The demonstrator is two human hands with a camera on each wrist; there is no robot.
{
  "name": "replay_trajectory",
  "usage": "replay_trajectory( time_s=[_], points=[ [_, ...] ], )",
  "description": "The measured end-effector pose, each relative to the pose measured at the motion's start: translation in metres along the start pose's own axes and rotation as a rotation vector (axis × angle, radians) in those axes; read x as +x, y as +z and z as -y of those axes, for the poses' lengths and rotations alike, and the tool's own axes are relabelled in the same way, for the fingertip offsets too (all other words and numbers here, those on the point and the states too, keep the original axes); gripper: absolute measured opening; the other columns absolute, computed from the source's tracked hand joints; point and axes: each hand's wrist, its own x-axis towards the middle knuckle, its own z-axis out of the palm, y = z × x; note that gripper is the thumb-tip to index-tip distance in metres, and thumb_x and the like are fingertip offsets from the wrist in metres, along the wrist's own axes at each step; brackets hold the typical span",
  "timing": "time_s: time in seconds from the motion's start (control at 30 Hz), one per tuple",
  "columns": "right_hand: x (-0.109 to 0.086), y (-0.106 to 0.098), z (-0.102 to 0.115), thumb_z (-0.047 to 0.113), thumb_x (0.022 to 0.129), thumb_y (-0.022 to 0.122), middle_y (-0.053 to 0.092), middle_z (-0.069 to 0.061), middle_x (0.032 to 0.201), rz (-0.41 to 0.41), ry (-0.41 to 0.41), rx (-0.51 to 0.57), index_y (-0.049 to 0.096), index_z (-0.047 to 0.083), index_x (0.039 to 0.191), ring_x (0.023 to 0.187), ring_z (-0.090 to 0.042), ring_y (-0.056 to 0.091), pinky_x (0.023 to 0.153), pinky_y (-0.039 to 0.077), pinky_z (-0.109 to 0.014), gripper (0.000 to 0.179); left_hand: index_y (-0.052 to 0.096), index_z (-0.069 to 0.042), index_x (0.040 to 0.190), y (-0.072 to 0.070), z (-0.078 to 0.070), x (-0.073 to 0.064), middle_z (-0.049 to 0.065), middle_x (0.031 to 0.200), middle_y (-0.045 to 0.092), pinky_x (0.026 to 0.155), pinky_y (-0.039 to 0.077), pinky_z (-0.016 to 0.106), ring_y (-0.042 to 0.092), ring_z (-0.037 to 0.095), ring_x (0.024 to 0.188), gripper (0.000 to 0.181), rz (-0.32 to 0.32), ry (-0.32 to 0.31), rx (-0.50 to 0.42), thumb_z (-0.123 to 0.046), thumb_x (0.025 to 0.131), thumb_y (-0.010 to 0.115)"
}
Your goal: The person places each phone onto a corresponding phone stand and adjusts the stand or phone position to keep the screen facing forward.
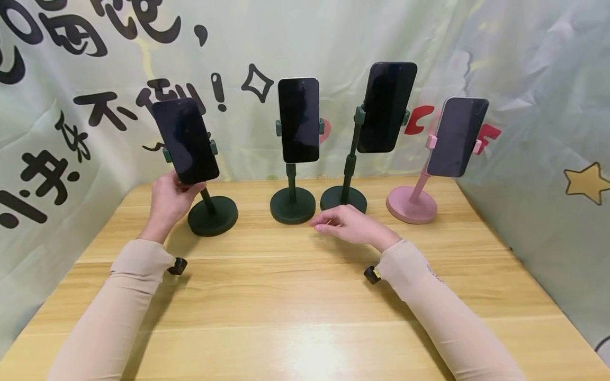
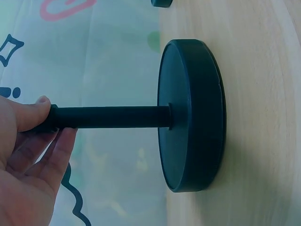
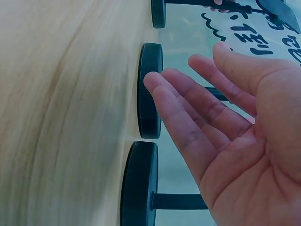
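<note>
My left hand grips the post of the leftmost dark green phone stand, just under its phone. In the left wrist view, thumb and fingers pinch the collar at the top of the post, and the round base sits on the table. The phone leans to the left in its clamp, screen dark. My right hand holds nothing; its fingers are relaxed, in front of the third stand's base. The second stand's base is just left of its fingertips.
Dark-screened phones stand in the second stand, the taller third stand and a pink stand at the right. Behind the wooden table hangs a printed cloth, close to the row of stands.
</note>
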Motion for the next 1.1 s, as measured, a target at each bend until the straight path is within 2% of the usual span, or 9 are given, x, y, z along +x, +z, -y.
replay_trajectory(
  time_s=[0.13,0.37,0.57,0.63,0.7,0.83,0.9,1.0,1.1],
  points=[
    [-0.003,0.004,-0.005,0.025,0.108,0.068,0.08,-0.004,0.122,-0.002,0.007,0.006,0.077,0.011,0.13,0.096,-0.014,0.069,0.088,0.058,-0.034,0.028,0.072,0.005,0.103,0.005,0.002,-0.001,0.031,0.099,0.078,0.085,0.052,0.042,0.074,0.047,0.097,0.03,0.012,-0.002,-0.005,-0.023,0.096,0.08],
    [-0.009,0.002,-0.007,0.026,0.108,0.067,0.08,-0.004,0.122,-0.01,0.008,0.004,0.076,0.01,0.13,0.102,-0.014,0.071,0.094,0.059,-0.038,0.028,0.071,0.006,0.11,0.01,-0.002,-0.001,0.032,0.106,0.077,0.096,0.055,0.058,0.074,0.049,0.109,0.03,0.039,-0.011,-0.035,-0.02,0.098,0.078],
    [-0.01,0.0,-0.011,0.024,0.108,0.067,0.081,-0.005,0.122,-0.02,0.002,-0.006,0.076,0.009,0.128,0.096,-0.013,0.07,0.089,0.057,-0.034,0.027,0.068,0.005,0.115,0.012,0.001,-0.008,0.03,0.116,0.076,0.098,0.056,0.06,0.073,0.049,0.112,0.035,0.075,-0.04,-0.036,-0.027,0.102,0.074],
    [-0.009,-0.001,-0.011,0.024,0.108,0.067,0.08,-0.006,0.123,-0.021,-0.004,-0.005,0.076,0.009,0.128,0.096,-0.012,0.07,0.088,0.056,-0.032,0.027,0.067,0.003,0.119,0.012,0.003,-0.011,0.028,0.12,0.075,0.095,0.059,0.054,0.075,0.048,0.112,0.035,0.095,-0.043,-0.033,-0.028,0.104,0.072],
    [-0.009,-0.001,-0.01,0.023,0.108,0.066,0.08,-0.008,0.123,-0.021,-0.011,-0.004,0.076,0.007,0.128,0.096,-0.012,0.07,0.088,0.056,-0.032,0.027,0.066,0.002,0.123,0.012,0.005,-0.014,0.027,0.122,0.076,0.088,0.062,0.039,0.076,0.046,0.111,0.035,0.113,-0.043,-0.032,-0.027,0.104,0.07],
    [-0.008,-0.003,-0.009,0.023,0.108,0.067,0.08,-0.008,0.121,-0.021,-0.008,0.003,0.076,0.007,0.128,0.096,-0.012,0.07,0.088,0.056,-0.032,0.027,0.062,0.001,0.13,0.01,0.006,-0.021,0.026,0.122,0.076,0.073,0.052,0.009,0.079,0.04,0.103,0.038,0.141,-0.072,-0.056,-0.027,0.105,0.068],
    [-0.008,-0.005,-0.008,0.022,0.108,0.067,0.08,-0.009,0.121,-0.025,-0.01,0.004,0.075,0.006,0.128,0.098,-0.013,0.072,0.09,0.056,-0.035,0.027,0.059,0.002,0.132,0.009,0.006,-0.025,0.027,0.121,0.075,0.068,0.053,0.007,0.081,0.034,0.094,0.04,0.156,-0.094,-0.083,-0.026,0.105,0.069],
    [-0.008,-0.007,-0.009,0.022,0.108,0.066,0.08,-0.01,0.122,-0.028,-0.012,0.003,0.075,0.006,0.129,0.102,-0.014,0.074,0.094,0.057,-0.037,0.028,0.059,0.003,0.129,0.007,0.005,-0.031,0.028,0.117,0.075,0.065,0.057,0.012,0.079,0.021,0.083,0.037,0.205,-0.11,-0.097,-0.024,0.105,0.069],
    [-0.009,-0.01,-0.01,0.022,0.109,0.066,0.079,-0.011,0.124,-0.036,-0.014,0.001,0.075,0.005,0.129,0.106,-0.015,0.074,0.097,0.058,-0.039,0.028,0.062,0.002,0.121,0.008,0.004,-0.038,0.026,0.111,0.076,0.067,0.058,0.017,0.076,0.018,0.082,0.03,0.266,-0.082,-0.053,-0.022,0.105,0.069]
  ],
)
